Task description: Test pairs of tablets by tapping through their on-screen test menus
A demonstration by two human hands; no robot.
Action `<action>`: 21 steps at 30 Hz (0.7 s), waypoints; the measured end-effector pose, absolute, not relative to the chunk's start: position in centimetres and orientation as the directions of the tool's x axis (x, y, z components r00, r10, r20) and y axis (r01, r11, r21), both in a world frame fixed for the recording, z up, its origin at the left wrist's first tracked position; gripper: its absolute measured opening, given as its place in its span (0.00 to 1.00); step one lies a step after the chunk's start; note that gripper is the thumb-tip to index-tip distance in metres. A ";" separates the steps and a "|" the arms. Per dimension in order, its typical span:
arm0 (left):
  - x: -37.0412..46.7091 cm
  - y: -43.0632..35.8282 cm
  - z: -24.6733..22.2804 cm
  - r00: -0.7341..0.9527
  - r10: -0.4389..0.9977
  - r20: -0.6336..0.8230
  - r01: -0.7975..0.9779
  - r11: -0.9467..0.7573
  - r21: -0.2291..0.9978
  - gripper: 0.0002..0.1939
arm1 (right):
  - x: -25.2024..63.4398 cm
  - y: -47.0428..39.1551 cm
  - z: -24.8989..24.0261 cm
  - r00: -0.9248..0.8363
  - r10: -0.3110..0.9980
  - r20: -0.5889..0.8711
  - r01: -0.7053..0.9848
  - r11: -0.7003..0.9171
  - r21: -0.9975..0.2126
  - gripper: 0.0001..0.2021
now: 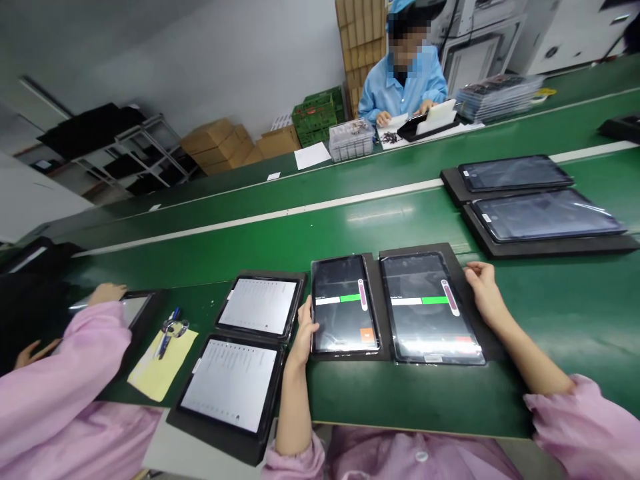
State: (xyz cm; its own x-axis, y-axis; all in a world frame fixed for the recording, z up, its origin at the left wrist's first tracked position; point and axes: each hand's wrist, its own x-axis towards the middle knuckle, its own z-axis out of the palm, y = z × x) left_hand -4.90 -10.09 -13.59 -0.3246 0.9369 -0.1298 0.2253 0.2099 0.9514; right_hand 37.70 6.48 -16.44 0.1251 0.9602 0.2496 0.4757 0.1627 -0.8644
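Two tablets stand side by side before me, the left tablet (pixel 340 327) and the right tablet (pixel 420 327), each lying on black foam. Both lit screens show a white and green bar and a pink slider. My left hand (pixel 300 337) is closed on the left edge of the left tablet, thumb over its front. At the right side of the black foam tray (pixel 463 287) under the right tablet, my right hand (pixel 485 290) has its fingers curled against the edge. Whatever lies under those fingertips is hidden.
To the left, two tablets with white screens (pixel 230 380) lie near a yellow paper (pixel 167 373) with pens. A pink-sleeved neighbour (pixel 95 340) handles another tablet. Two dark tablets (pixel 550 217) rest on foam at right. Across the green bench (pixel 280 240) sits a person in blue (pixel 400 87).
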 end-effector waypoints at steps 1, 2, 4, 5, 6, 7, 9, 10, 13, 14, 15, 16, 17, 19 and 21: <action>-5.0 -10.2 -13.6 -0.293 0.945 -0.142 0.207 0.208 0.956 0.45 | 37.6 5.9 -15.4 0.124 0.942 0.312 0.503 0.211 -0.838 0.24; -5.0 -10.2 -13.5 -0.256 0.954 -0.155 0.189 0.207 0.960 0.47 | 37.5 5.2 -14.3 0.106 0.915 0.389 0.544 0.274 -0.793 0.22; -5.2 -10.3 -13.0 -0.204 0.964 -0.167 0.176 0.205 0.963 0.49 | 37.1 3.5 -12.1 -0.011 0.855 0.519 0.625 0.411 -0.664 0.16; -5.3 -10.4 -12.8 -0.193 0.967 -0.165 0.188 0.202 0.961 0.50 | 36.9 2.3 -11.1 -0.101 0.830 0.549 0.641 0.476 -0.602 0.13; -5.4 -10.5 -12.5 -0.184 0.970 -0.162 0.206 0.199 0.958 0.51 | 36.5 1.1 -10.4 -0.198 0.807 0.556 0.636 0.537 -0.554 0.11; -5.4 -10.7 -12.3 -0.171 0.972 -0.160 0.223 0.197 0.955 0.52 | 36.1 -0.2 -9.9 -0.299 0.775 0.557 0.613 0.603 -0.509 0.11; -5.6 -10.9 -12.0 -0.138 0.976 -0.166 0.244 0.196 0.950 0.53 | 35.2 -3.0 -9.6 -0.481 0.664 0.572 0.544 0.738 -0.400 0.10; -5.6 -11.0 -11.9 -0.120 0.978 -0.172 0.250 0.197 0.948 0.54 | 34.7 -4.3 -9.8 -0.548 0.600 0.582 0.509 0.792 -0.337 0.10; -5.5 -11.1 -11.8 -0.097 0.978 -0.185 0.277 0.205 0.939 0.55 | 33.4 -7.2 -10.4 -0.635 0.504 0.585 0.475 0.852 -0.218 0.11; -5.4 -11.2 -11.7 -0.097 0.977 -0.188 0.292 0.208 0.934 0.54 | 33.1 -7.8 -10.5 -0.635 0.509 0.581 0.489 0.847 -0.207 0.11; -5.4 -11.2 -11.7 -0.097 0.977 -0.189 0.311 0.211 0.927 0.54 | 33.0 -8.3 -10.4 -0.633 0.519 0.575 0.505 0.839 -0.202 0.11; -5.3 -11.2 -11.7 -0.098 0.977 -0.190 0.334 0.212 0.919 0.54 | 33.0 -8.5 -10.3 -0.634 0.530 0.564 0.518 0.832 -0.200 0.11; -5.3 -11.3 -11.6 -0.094 0.976 -0.194 0.357 0.215 0.909 0.54 | 33.0 -8.5 -10.2 -0.639 0.540 0.547 0.525 0.827 -0.204 0.12; -5.4 -11.5 -11.3 -0.075 0.970 -0.230 0.378 0.241 0.894 0.55 | 33.5 -7.8 -9.9 -0.654 0.566 0.503 0.525 0.817 -0.237 0.12; -5.5 -11.4 -10.5 -0.069 0.955 -0.289 0.364 0.294 0.884 0.56 | 34.3 -6.0 -9.9 -0.605 0.646 0.465 0.559 0.761 -0.330 0.13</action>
